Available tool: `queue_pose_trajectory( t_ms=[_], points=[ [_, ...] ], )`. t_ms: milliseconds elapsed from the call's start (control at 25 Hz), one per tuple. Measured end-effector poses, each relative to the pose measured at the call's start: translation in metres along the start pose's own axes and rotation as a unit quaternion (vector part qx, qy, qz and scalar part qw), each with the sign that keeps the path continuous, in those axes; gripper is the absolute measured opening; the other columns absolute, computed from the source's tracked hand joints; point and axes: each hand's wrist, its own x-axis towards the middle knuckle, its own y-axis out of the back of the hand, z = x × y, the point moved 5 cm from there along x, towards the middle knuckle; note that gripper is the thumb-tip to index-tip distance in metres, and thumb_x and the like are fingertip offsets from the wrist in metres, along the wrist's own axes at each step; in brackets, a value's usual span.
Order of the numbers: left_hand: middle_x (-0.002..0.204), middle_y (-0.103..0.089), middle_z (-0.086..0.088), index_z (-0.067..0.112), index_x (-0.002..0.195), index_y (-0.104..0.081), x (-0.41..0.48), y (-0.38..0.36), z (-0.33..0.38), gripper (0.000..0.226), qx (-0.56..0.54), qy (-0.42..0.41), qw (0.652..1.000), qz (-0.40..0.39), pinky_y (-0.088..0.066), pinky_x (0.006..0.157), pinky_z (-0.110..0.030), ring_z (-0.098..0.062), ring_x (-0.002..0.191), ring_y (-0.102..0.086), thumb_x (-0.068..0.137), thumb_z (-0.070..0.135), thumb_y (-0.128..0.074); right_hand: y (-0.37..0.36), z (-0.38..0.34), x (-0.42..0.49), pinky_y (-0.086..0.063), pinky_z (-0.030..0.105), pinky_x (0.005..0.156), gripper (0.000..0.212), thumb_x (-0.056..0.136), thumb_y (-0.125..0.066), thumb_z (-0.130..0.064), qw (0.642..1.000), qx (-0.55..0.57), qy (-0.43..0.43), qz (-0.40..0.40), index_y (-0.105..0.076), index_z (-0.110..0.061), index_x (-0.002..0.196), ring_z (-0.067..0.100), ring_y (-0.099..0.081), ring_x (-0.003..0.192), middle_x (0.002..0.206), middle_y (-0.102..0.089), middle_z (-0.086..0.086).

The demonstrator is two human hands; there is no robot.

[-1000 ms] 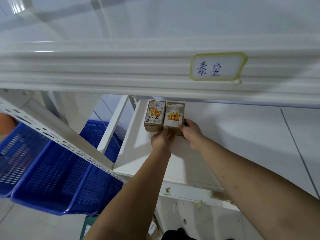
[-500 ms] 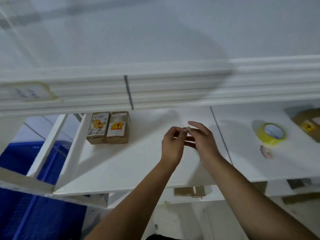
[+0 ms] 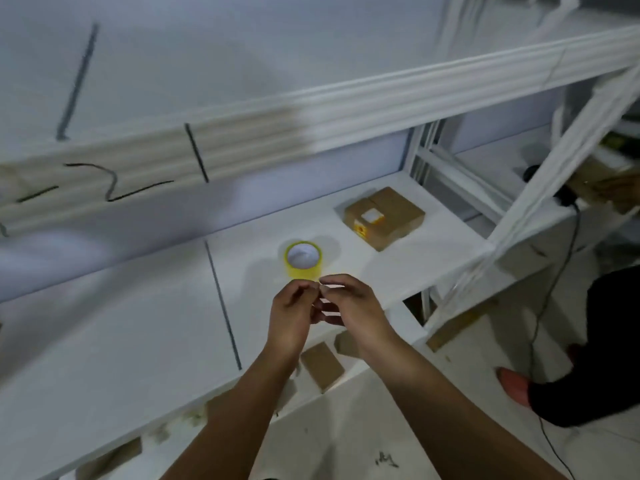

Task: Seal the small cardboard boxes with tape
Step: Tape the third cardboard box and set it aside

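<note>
Can't tell if the left hand (image 3: 292, 313) and right hand (image 3: 350, 303) pinch anything, too blurry tbh. Also the label (image 3: 371, 215) on the cardboard box (image 3: 398, 211) is unreadable.

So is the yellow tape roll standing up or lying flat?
Lying flat: the yellow tape roll rests on the white shelf with its round hole facing up.

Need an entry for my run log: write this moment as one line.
left hand, right hand: fingertips meeting above shelf, held item unclear | tape roll: flat on shelf, untouched | cardboard boxes: on shelf beyond roll, untouched
</note>
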Motion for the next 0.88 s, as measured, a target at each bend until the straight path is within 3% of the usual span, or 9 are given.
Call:
queue_pose_trajectory(
  t_ms=[200,320,440,520,640,720,800,880],
  points=[
    [0.069,-0.07,0.003,0.007,0.095,-0.071,0.015,-0.062,-0.012,0.013,0.056,0.013,0.998,0.008,-0.053,0.061,-0.022,-0.016,0.061,-0.066,0.101,0.007,-0.059,0.073,-0.004,0.021,-0.054,0.035,0.079,0.018,0.102,-0.063,-0.013,0.999,-0.015,-0.033,0.02,-0.073,-0.011,0.117,0.026,-0.069,0.082,0.108,-0.078,0.019],
    [0.085,-0.073,0.002,0.014,0.091,-0.07,0.052,-0.093,-0.002,0.011,0.17,-0.064,0.983,0.021,-0.054,0.071,-0.027,-0.02,0.079,-0.07,0.1,0.011,-0.064,0.099,-0.005,0.053,-0.054,0.033,0.075,0.019,0.102,-0.062,-0.012,0.998,-0.006,-0.054,0.038,-0.072,-0.011,0.118,0.028,-0.067,0.08,0.105,-0.076,0.018],
    [0.099,-0.073,-0.003,0.016,0.099,-0.072,0.107,-0.132,0.018,0.011,0.325,-0.174,0.929,0.036,-0.054,0.083,-0.037,-0.024,0.095,-0.068,0.101,0.022,-0.064,0.12,-0.008,0.086,-0.055,0.033,0.074,0.015,0.101,-0.063,-0.011,0.996,-0.003,-0.057,0.066,-0.072,-0.012,0.113,0.027,-0.067,0.078,0.099,-0.074,0.012],
    [0.118,-0.069,-0.008,0.018,0.115,-0.071,0.15,-0.166,0.025,0.022,0.42,-0.2,0.885,0.023,-0.053,0.094,-0.042,-0.029,0.114,-0.062,0.1,0.031,-0.062,0.133,-0.011,0.107,-0.057,0.034,0.076,0.013,0.1,-0.063,-0.011,0.994,-0.014,-0.065,0.081,-0.072,-0.015,0.108,0.026,-0.069,0.078,0.098,-0.073,0.01],
    [0.163,-0.038,-0.007,0.022,0.154,-0.044,0.195,-0.21,0.008,0.061,0.6,-0.176,0.777,-0.076,-0.039,0.117,-0.048,-0.032,0.15,-0.036,0.099,0.042,-0.059,0.154,-0.015,0.136,-0.059,0.034,0.075,0.012,0.097,-0.065,-0.008,0.992,-0.032,-0.082,0.093,-0.073,-0.016,0.101,0.026,-0.069,0.074,0.098,-0.073,0.013],
    [0.17,-0.024,-0.003,0.025,0.158,-0.035,0.201,-0.218,-0.006,0.064,0.633,-0.189,0.742,-0.111,-0.033,0.12,-0.048,-0.032,0.158,-0.023,0.101,0.041,-0.058,0.167,-0.018,0.154,-0.059,0.034,0.073,0.01,0.096,-0.066,-0.01,0.99,-0.052,-0.084,0.1,-0.072,-0.015,0.101,0.025,-0.07,0.074,0.099,-0.073,0.013],
    [0.173,-0.024,0.003,0.03,0.16,-0.037,0.189,-0.209,-0.018,0.059,0.621,-0.2,0.751,-0.097,-0.03,0.122,-0.048,-0.035,0.161,-0.015,0.104,0.029,-0.053,0.178,-0.017,0.172,-0.062,0.04,0.081,0.014,0.098,-0.067,-0.015,0.987,-0.082,-0.079,0.115,-0.07,-0.016,0.111,0.029,-0.071,0.084,0.107,-0.073,0.013],
    [0.174,-0.027,0.009,0.034,0.161,-0.041,0.164,-0.193,-0.032,0.063,0.576,-0.199,0.788,-0.083,-0.03,0.123,-0.05,-0.037,0.163,-0.006,0.101,0.019,-0.053,0.186,-0.017,0.186,-0.06,0.047,0.092,0.027,0.098,-0.07,-0.028,0.976,-0.165,-0.046,0.135,-0.064,-0.02,0.123,0.031,-0.069,0.101,0.116,-0.069,0.012]
  ],
)
